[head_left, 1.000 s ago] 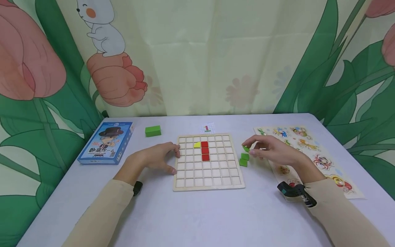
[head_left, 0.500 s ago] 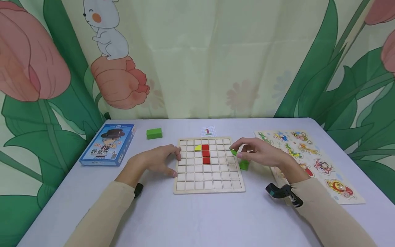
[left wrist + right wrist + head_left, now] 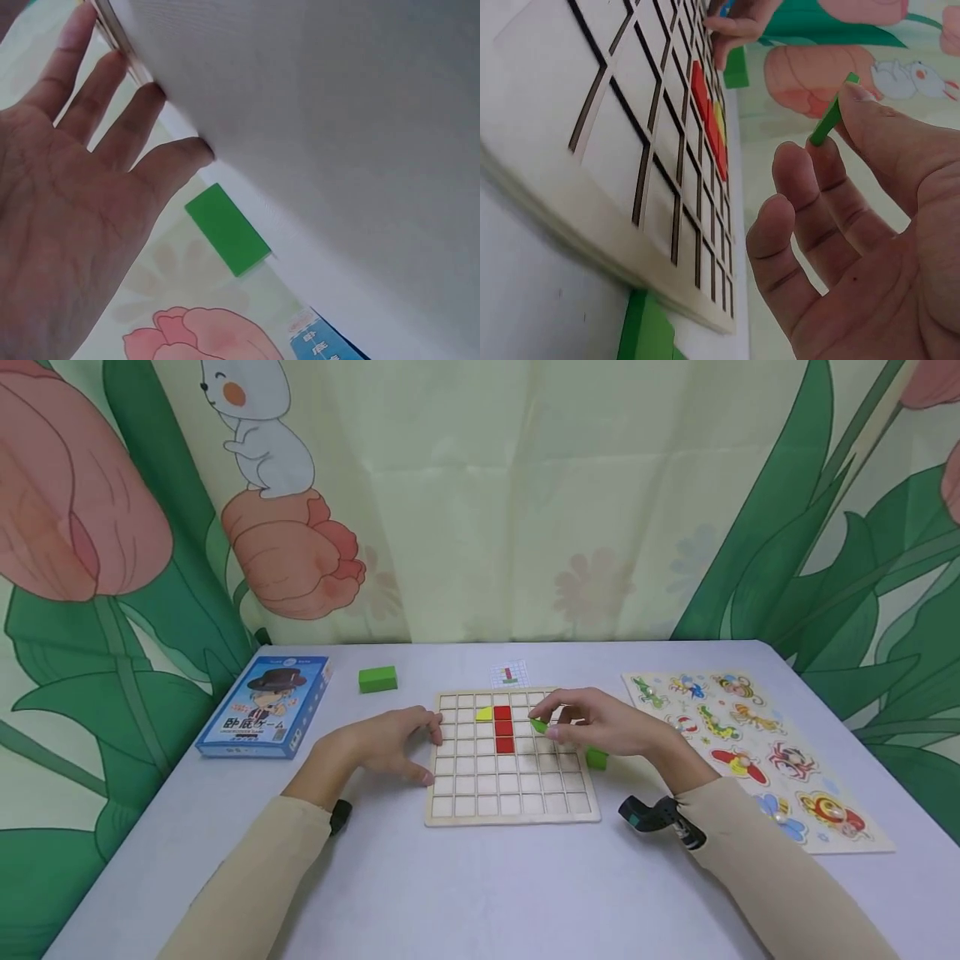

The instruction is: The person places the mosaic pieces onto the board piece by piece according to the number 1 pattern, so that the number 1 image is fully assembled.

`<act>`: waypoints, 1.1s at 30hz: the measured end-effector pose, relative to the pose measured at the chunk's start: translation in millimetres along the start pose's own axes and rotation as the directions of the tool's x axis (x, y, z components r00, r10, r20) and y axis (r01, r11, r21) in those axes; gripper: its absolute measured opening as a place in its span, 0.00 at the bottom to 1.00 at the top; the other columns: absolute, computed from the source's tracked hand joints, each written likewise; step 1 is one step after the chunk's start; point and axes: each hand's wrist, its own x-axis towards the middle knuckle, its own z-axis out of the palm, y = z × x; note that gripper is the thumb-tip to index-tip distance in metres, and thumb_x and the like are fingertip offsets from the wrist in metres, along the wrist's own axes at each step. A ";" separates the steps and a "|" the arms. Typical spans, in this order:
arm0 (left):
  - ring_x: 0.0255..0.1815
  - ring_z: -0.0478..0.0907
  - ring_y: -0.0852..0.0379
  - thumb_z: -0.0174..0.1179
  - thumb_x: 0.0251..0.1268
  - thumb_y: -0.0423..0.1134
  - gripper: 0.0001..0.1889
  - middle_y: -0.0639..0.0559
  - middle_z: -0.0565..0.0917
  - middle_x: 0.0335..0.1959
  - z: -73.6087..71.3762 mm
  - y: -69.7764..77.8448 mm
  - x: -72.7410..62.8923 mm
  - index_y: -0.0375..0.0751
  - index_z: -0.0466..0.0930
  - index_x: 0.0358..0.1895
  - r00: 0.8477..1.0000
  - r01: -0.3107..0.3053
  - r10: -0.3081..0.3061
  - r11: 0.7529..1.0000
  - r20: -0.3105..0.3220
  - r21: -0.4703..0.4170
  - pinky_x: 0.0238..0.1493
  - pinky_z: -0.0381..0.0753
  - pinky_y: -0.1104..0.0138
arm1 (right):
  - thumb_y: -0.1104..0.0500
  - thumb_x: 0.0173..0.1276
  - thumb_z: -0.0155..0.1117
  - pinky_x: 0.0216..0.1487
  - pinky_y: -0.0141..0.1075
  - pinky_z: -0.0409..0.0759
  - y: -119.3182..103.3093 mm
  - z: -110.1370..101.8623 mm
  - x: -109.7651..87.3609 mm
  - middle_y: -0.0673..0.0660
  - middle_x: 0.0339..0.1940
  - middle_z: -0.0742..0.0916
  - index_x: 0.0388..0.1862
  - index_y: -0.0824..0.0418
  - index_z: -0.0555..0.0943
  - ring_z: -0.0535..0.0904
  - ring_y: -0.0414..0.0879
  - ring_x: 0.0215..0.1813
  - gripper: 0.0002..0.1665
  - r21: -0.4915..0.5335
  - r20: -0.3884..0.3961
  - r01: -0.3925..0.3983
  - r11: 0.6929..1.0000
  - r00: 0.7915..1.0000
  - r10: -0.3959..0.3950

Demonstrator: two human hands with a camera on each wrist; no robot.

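A square wooden grid board (image 3: 517,818) lies on the table, with a column of red tiles (image 3: 503,727) and a yellow tile (image 3: 484,714) with a slanted corner beside the top one. My left hand (image 3: 393,739) is spread at the board's left edge, thumb low and fingertips higher up, holding nothing. Between thumb and index finger, my right hand (image 3: 603,720) pinches a thin green tile (image 3: 832,112) over the right part of the grid, right of the red column. More green tiles (image 3: 597,759) lie by the board's right edge, partly hidden by that hand.
Behind the board lies a small printed grid card (image 3: 510,674). A green block (image 3: 377,679) stands at the back left, near a blue game box (image 3: 266,706). At the right is a sheet (image 3: 855,845) with colourful insect pictures. A printed curtain (image 3: 465,527) hangs behind the table.
My right hand has lifted a green tile from the group beside the board and carried it left over the grid. My left hand has stayed at the board's left edge.
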 end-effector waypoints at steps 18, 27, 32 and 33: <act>0.79 0.62 0.49 0.82 0.49 0.51 0.37 0.52 0.70 0.75 -1.3 1.5 0.2 0.58 0.73 0.63 0.999 0.037 -0.037 0.999 0.005 0.004 0.80 0.60 0.50 | 0.59 0.76 0.65 0.51 0.41 0.84 -18.3 23.4 31.8 0.55 0.59 0.84 0.62 0.62 0.81 0.84 0.55 0.50 0.19 0.018 0.039 0.076 0.997 0.996 -0.076; 0.78 0.62 0.49 0.82 0.49 0.52 0.33 0.52 0.71 0.74 -1.9 0.2 0.0 0.60 0.75 0.59 1.000 0.023 -0.023 1.000 0.006 0.013 0.80 0.60 0.49 | 0.60 0.75 0.65 0.50 0.41 0.84 -15.1 33.7 43.2 0.52 0.56 0.85 0.61 0.59 0.81 0.84 0.52 0.50 0.17 -0.004 0.064 0.063 0.998 0.996 -0.062; 0.78 0.62 0.49 0.81 0.49 0.53 0.33 0.53 0.70 0.73 -2.4 -0.1 -0.3 0.60 0.75 0.60 1.000 0.004 -0.004 0.999 0.003 0.032 0.79 0.61 0.49 | 0.58 0.75 0.66 0.51 0.43 0.84 -15.2 39.6 48.4 0.50 0.55 0.84 0.62 0.59 0.81 0.83 0.49 0.48 0.19 -0.025 0.087 0.048 0.999 0.995 -0.046; 0.78 0.62 0.49 0.81 0.49 0.53 0.34 0.53 0.69 0.73 -2.9 -0.1 -0.4 0.60 0.75 0.60 1.000 -0.002 0.002 0.999 0.003 0.037 0.79 0.61 0.48 | 0.58 0.75 0.66 0.51 0.43 0.83 -15.2 40.9 49.2 0.50 0.55 0.84 0.62 0.59 0.81 0.82 0.49 0.48 0.19 -0.025 0.092 0.047 0.999 0.995 -0.044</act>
